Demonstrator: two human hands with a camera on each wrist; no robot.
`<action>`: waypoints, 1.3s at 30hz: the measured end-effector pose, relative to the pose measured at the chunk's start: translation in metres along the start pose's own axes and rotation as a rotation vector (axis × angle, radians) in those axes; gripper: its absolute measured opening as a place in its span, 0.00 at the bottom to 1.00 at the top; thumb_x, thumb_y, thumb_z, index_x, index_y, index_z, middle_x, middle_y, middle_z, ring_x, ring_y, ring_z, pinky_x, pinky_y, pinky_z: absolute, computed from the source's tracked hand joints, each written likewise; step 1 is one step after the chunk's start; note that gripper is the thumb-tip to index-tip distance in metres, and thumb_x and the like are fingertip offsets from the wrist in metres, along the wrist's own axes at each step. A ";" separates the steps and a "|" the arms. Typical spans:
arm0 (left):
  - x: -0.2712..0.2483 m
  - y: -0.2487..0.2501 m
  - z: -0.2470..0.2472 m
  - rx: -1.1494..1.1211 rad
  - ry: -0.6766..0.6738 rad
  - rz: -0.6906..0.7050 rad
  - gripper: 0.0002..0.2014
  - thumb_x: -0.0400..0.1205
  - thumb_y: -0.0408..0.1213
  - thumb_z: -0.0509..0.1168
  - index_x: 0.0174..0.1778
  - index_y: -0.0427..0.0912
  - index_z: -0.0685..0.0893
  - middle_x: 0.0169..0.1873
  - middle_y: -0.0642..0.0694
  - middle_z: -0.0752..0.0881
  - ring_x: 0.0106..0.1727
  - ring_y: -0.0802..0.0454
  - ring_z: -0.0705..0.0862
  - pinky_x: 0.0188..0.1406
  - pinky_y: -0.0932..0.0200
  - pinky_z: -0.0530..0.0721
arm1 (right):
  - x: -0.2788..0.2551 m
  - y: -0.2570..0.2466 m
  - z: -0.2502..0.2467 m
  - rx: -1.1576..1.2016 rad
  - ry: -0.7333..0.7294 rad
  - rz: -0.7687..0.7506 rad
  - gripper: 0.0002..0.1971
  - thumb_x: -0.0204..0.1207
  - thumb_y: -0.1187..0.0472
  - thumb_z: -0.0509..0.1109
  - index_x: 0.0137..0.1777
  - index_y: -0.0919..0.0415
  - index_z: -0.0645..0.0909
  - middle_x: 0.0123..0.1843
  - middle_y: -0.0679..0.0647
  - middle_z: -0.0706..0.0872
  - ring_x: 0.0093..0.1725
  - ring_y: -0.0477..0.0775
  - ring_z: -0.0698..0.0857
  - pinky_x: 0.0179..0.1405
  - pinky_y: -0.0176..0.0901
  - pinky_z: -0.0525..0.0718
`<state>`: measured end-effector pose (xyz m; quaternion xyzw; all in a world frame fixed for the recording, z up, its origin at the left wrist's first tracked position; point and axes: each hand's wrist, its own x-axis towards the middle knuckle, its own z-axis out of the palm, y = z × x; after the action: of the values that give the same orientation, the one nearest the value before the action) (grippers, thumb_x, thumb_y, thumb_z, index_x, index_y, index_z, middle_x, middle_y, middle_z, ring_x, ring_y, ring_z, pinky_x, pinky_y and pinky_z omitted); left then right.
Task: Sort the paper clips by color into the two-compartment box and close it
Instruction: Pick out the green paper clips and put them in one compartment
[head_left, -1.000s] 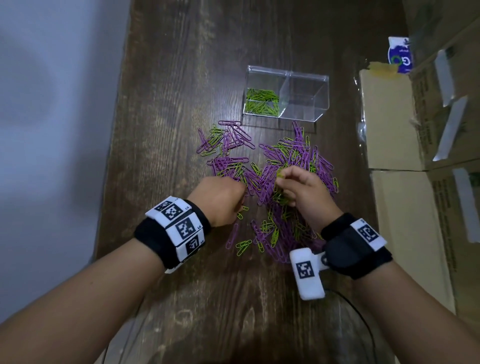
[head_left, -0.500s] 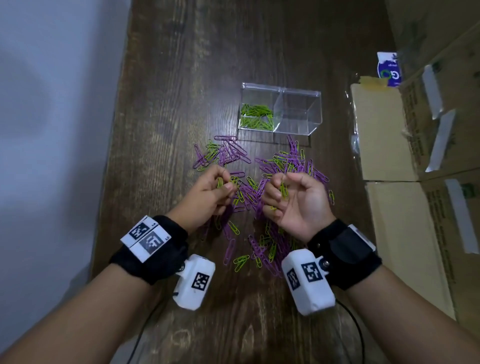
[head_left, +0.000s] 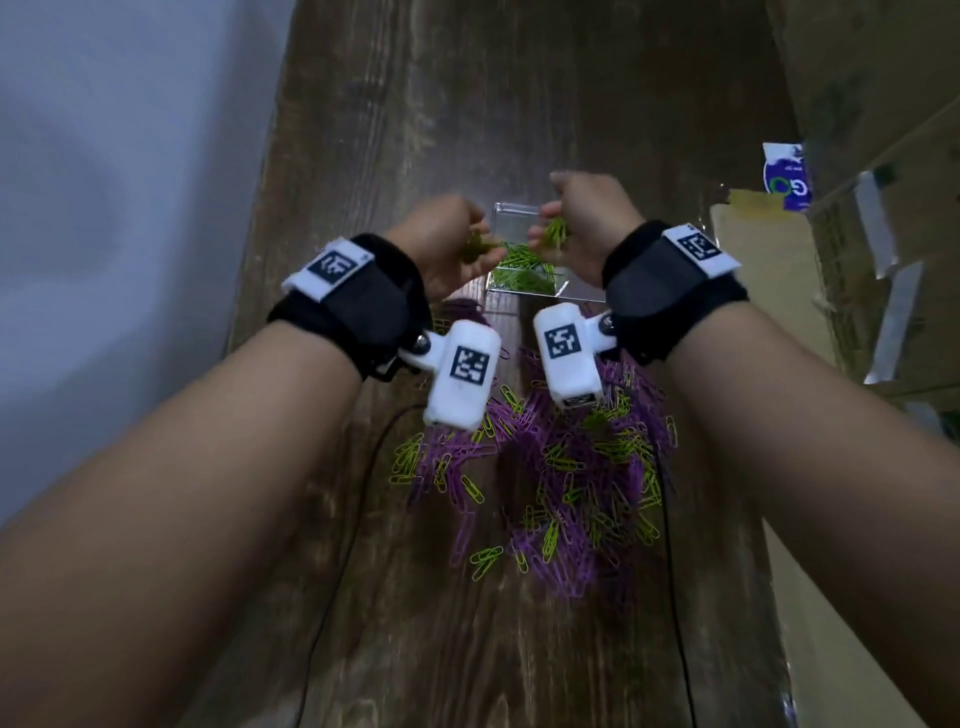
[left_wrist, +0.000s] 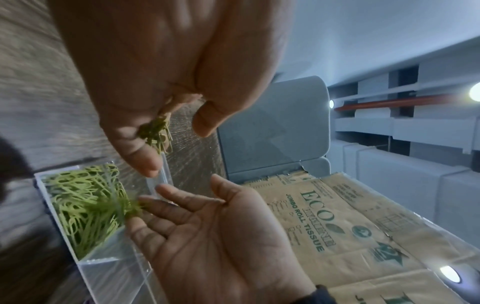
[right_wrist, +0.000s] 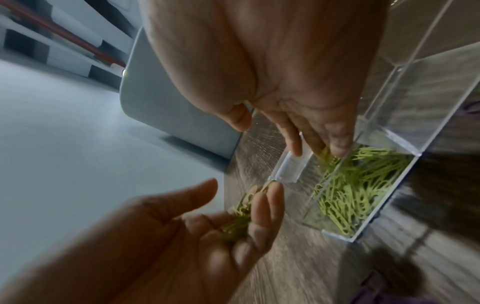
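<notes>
A clear two-compartment box (head_left: 511, 210) stands on the dark wooden table (head_left: 467, 104). Its left compartment holds green clips (head_left: 522, 273); the right one is hidden behind my right wrist. Both hands hover over that left compartment. My left hand (head_left: 467, 244) has its fingers spread, and green clips (left_wrist: 155, 131) slide off them. My right hand (head_left: 556, 228) is also spread, palm towards the left hand, and green clips (left_wrist: 130, 207) drop from its fingertips into the box (left_wrist: 85, 261). A mixed pile of purple and green clips (head_left: 561, 467) lies nearer me, under my wrists.
Brown cardboard cartons (head_left: 769, 291) line the table's right side, with a blue-and-white packet (head_left: 787, 176) behind them. A black cable (head_left: 363, 467) runs across the table near the pile. The table's left edge (head_left: 260, 208) drops off to a grey floor.
Both hands rose from the pile with green clips in their fists, moved forward over the box's left compartment and opened there. The clips are falling out.
</notes>
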<state>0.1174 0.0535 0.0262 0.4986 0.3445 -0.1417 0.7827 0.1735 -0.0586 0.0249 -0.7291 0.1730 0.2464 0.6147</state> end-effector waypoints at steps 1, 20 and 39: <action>0.002 0.003 0.004 0.000 0.004 0.016 0.10 0.86 0.31 0.51 0.38 0.39 0.71 0.35 0.44 0.71 0.34 0.54 0.74 0.34 0.63 0.83 | 0.002 0.003 -0.001 -0.057 -0.009 0.002 0.13 0.85 0.58 0.55 0.40 0.62 0.71 0.37 0.57 0.73 0.33 0.54 0.75 0.36 0.45 0.75; -0.019 -0.022 -0.047 0.852 0.068 0.383 0.06 0.80 0.26 0.63 0.39 0.36 0.84 0.32 0.43 0.85 0.31 0.57 0.83 0.36 0.60 0.82 | -0.049 0.069 -0.012 -0.890 -0.168 -0.557 0.10 0.75 0.68 0.67 0.49 0.61 0.89 0.48 0.56 0.90 0.44 0.50 0.83 0.49 0.39 0.80; -0.015 -0.100 -0.117 1.125 0.072 0.595 0.05 0.72 0.28 0.68 0.37 0.43 0.84 0.30 0.54 0.81 0.30 0.60 0.78 0.36 0.58 0.80 | -0.038 0.091 -0.008 -1.320 -0.376 -0.487 0.04 0.67 0.63 0.78 0.37 0.58 0.85 0.43 0.50 0.81 0.45 0.52 0.82 0.40 0.39 0.73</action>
<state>0.0032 0.1078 -0.0630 0.9122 0.0902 -0.0607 0.3951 0.0928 -0.0857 -0.0261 -0.9112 -0.2872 0.2767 0.1037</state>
